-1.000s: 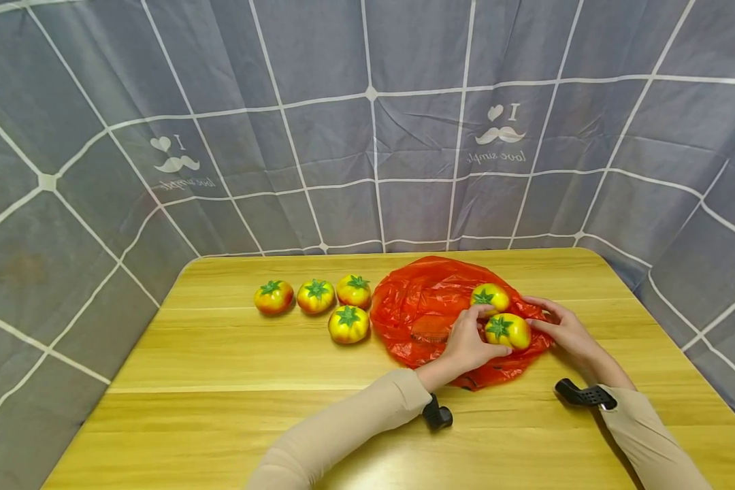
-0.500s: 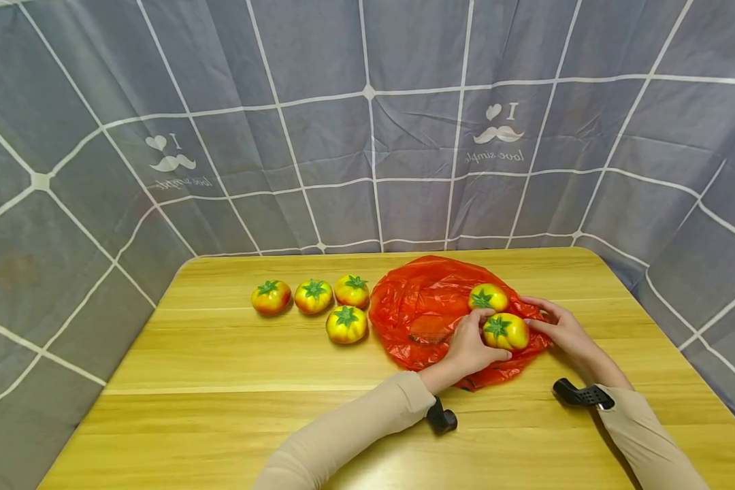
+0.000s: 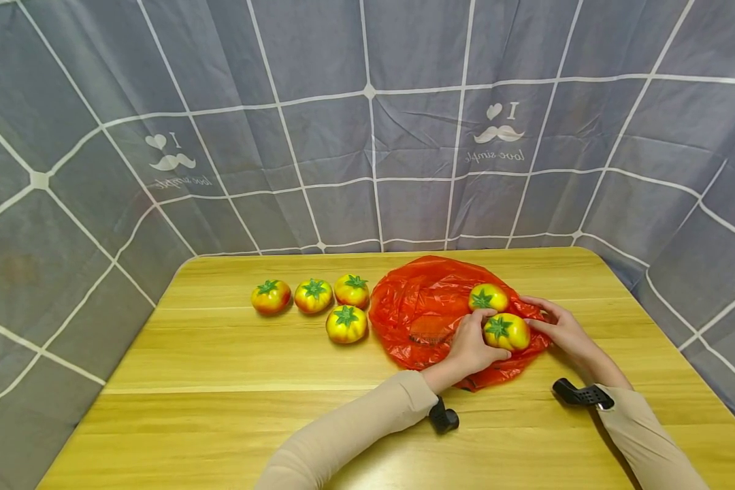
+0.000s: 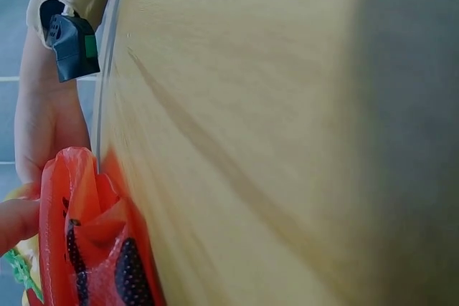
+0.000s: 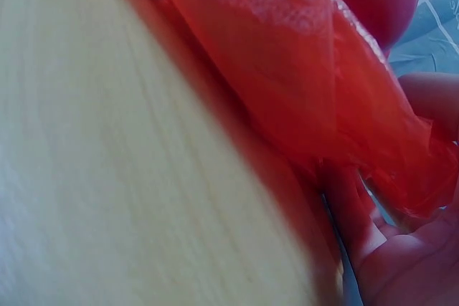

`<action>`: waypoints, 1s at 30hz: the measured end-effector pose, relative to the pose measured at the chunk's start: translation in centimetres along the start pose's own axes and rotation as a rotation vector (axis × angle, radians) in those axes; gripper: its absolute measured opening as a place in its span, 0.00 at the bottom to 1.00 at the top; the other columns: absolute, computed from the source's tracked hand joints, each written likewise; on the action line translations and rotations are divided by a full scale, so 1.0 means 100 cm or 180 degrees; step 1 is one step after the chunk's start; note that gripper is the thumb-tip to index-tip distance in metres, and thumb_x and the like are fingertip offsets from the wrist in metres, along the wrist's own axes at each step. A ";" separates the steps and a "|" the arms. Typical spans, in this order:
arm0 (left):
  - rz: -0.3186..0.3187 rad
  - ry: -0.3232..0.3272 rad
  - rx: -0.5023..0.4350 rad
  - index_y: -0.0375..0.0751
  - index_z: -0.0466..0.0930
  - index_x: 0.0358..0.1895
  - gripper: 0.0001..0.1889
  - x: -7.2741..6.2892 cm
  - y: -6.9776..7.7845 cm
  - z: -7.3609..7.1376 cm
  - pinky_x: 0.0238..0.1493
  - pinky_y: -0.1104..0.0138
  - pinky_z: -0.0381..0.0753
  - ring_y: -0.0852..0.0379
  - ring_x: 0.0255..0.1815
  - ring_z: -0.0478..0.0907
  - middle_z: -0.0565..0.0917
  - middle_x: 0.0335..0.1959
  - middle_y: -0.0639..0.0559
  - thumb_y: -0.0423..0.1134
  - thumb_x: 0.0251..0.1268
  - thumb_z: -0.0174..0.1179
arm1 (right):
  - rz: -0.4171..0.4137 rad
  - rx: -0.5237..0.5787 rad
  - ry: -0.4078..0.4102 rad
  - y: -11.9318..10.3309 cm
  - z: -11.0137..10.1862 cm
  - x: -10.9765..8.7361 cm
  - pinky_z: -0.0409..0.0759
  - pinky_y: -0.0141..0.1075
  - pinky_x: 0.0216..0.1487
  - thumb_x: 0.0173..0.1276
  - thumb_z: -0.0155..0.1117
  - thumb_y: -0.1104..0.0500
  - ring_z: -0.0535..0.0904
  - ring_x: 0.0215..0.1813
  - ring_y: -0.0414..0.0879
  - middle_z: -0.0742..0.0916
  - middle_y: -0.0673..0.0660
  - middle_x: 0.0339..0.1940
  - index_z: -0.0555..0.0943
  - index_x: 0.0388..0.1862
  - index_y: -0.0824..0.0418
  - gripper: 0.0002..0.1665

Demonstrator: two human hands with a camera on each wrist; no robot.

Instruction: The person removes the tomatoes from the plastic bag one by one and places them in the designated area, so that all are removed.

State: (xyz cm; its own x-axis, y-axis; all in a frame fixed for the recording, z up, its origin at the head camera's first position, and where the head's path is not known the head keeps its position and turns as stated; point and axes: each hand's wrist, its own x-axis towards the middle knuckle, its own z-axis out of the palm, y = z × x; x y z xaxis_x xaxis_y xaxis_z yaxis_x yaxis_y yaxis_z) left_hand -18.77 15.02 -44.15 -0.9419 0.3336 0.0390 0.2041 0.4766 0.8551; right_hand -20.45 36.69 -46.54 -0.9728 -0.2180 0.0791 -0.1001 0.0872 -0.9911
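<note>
A red plastic bag lies spread on the table, with two yellow-red tomatoes on its right part. My left hand holds the nearer tomato, thumb in front and fingers behind its left side. The farther tomato sits just behind, close to those fingertips. At the bag's right edge, my right hand grips the red film; in the right wrist view the bag drapes over that hand's fingers. The left wrist view shows the left thumb beside the bunched bag.
Left of the bag stand several more tomatoes: one at far left, one beside it, one behind and one in front. The wooden table meets a grey checked curtain at its back and sides.
Both hands, the bag and the tomatoes stay almost where they were. The left wrist and forearm shift very slightly to the right.
</note>
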 end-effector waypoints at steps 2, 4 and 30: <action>-0.0012 0.0000 0.0024 0.49 0.71 0.61 0.35 0.000 0.000 0.000 0.53 0.71 0.71 0.60 0.51 0.71 0.74 0.53 0.52 0.38 0.45 0.76 | 0.0000 0.0053 0.0005 0.000 0.000 0.000 0.82 0.26 0.43 0.69 0.56 0.67 0.81 0.45 0.31 0.84 0.37 0.46 0.74 0.62 0.53 0.24; -0.0020 -0.0008 0.0035 0.50 0.71 0.61 0.35 0.000 0.001 0.000 0.52 0.71 0.71 0.60 0.49 0.71 0.73 0.53 0.51 0.38 0.45 0.76 | -0.0003 0.0049 0.0002 0.000 0.000 0.000 0.82 0.25 0.43 0.69 0.56 0.67 0.81 0.45 0.30 0.83 0.37 0.46 0.75 0.63 0.53 0.24; -0.0042 0.0044 0.0246 0.54 0.71 0.59 0.35 -0.003 0.001 -0.005 0.47 0.72 0.72 0.61 0.47 0.73 0.74 0.50 0.54 0.42 0.44 0.77 | 0.0041 -0.0046 0.0047 0.000 0.000 0.001 0.82 0.26 0.42 0.69 0.58 0.66 0.81 0.45 0.30 0.83 0.36 0.47 0.73 0.64 0.56 0.25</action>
State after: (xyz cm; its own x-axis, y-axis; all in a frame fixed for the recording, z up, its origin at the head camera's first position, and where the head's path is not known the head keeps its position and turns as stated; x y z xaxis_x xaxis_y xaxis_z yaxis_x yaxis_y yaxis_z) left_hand -18.58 14.55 -43.79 -0.9481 0.3159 0.0355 0.2112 0.5424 0.8132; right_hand -20.50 36.64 -46.53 -0.9770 -0.2023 0.0680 -0.0905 0.1039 -0.9905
